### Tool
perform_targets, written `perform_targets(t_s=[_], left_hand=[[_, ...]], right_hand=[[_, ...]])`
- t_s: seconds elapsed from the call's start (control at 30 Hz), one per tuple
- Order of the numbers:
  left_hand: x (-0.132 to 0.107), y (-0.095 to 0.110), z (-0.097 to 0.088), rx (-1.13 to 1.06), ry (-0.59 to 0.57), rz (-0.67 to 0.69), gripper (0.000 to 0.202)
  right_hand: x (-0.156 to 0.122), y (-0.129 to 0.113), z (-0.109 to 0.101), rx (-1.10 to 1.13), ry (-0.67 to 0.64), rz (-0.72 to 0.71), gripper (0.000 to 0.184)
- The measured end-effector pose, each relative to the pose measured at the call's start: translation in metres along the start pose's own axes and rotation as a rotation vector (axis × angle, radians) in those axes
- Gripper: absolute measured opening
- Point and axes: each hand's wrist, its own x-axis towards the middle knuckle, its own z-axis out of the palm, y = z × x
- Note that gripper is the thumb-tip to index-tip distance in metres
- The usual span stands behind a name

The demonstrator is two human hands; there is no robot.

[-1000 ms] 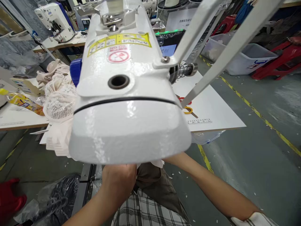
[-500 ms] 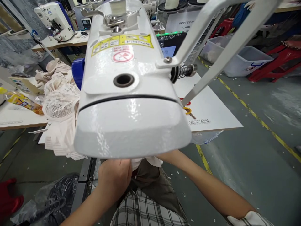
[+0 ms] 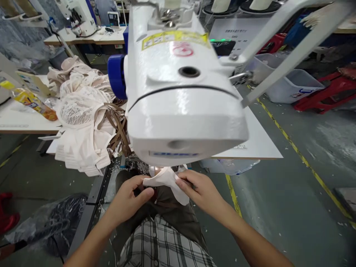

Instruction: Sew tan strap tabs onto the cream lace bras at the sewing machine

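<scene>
From where I stand, the pale fabric piece (image 3: 164,177) lies over the lap (image 3: 175,217), before the sewing machine (image 3: 189,122). Left hand (image 3: 129,198) and right hand (image 3: 201,190) each pinch an end, presumably keeping it spread; the garment pile (image 3: 79,107) sits leftward, apparently for easy reach.

Hands (image 3: 205,189) holding pale fabric (image 3: 166,178), white sewing machine (image 3: 186,115) beyond

Left hand (image 3: 130,198), thumb (image 3: 145,195) extended below bent fingers (image 3: 135,181); right hand (image 3: 204,191) pinching; both forearms (image 3: 96,233) angled inward.
</scene>
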Motion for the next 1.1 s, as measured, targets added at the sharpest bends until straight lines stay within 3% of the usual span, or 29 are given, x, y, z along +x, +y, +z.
perform_targets(t_s=[0.07,0.13,0.27,0.43,0.53,0.6,0.63,0.77,0.8,0.97,1.1], left_hand=[[-0.003,-0.002,0.003,-0.082,-0.178,0.006,0.04],[-0.012,-0.006,0.006,-0.214,-0.257,-0.007,0.042],[-0.046,-0.017,-0.003,-0.366,-0.081,-0.115,0.042],[-0.089,-0.024,-0.035,-0.237,0.182,-0.246,0.042],[-0.091,-0.028,-0.043,-0.109,0.174,-0.252,0.042],[-0.085,-0.035,-0.042,-0.026,0.124,-0.253,0.039],[-0.08,-0.039,-0.04,0.023,0.149,-0.242,0.035],[-0.062,-0.062,-0.023,0.101,0.558,-0.191,0.018],[-0.057,-0.067,-0.016,0.067,0.594,-0.196,0.02],[-0.033,-0.081,0.021,-0.191,0.336,-0.243,0.037],[-0.02,-0.087,0.044,-0.32,0.281,-0.267,0.042]], right_hand=[[-0.02,-0.016,0.007,0.13,-0.08,0.055,0.033],[-0.035,-0.031,0.02,0.289,-0.15,0.083,0.036],[-0.037,-0.051,0.063,0.66,-0.283,0.117,0.038],[0.013,-0.057,0.128,1.147,-0.477,0.182,0.044],[0.038,-0.053,0.152,1.462,-0.481,0.441,0.046],[0.044,-0.045,0.157,1.536,-0.409,0.529,0.039],[0.043,-0.04,0.157,1.52,-0.332,0.522,0.036],[0.029,-0.016,0.154,1.189,0.081,0.335,0.024],[0.024,-0.01,0.154,1.066,0.135,0.266,0.021],[-0.002,0.018,0.157,0.31,0.232,-0.166,0.009],[-0.014,0.031,0.151,-0.03,0.322,-0.359,0.014]])
